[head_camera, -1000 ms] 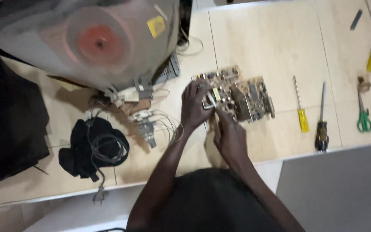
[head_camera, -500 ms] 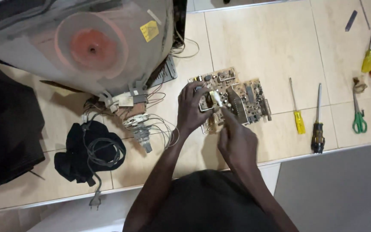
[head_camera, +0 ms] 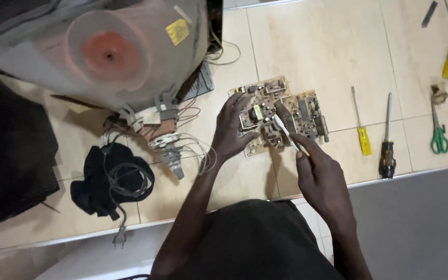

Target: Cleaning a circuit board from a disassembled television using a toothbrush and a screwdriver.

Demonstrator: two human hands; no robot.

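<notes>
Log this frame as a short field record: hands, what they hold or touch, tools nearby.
left hand: flat on the board's left edge
right hand: holds a thin white tool, tip on the board
board: tan circuit board, flat on the tiled floor
left of board: picture tube, loose wires, black cord
right of board: yellow screwdriver, dark screwdriver, green scissors

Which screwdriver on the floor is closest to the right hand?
The yellow-handled screwdriver, lying just right of the circuit board. The dark-handled screwdriver lies farther right of the right hand; two more sit top right.
</notes>
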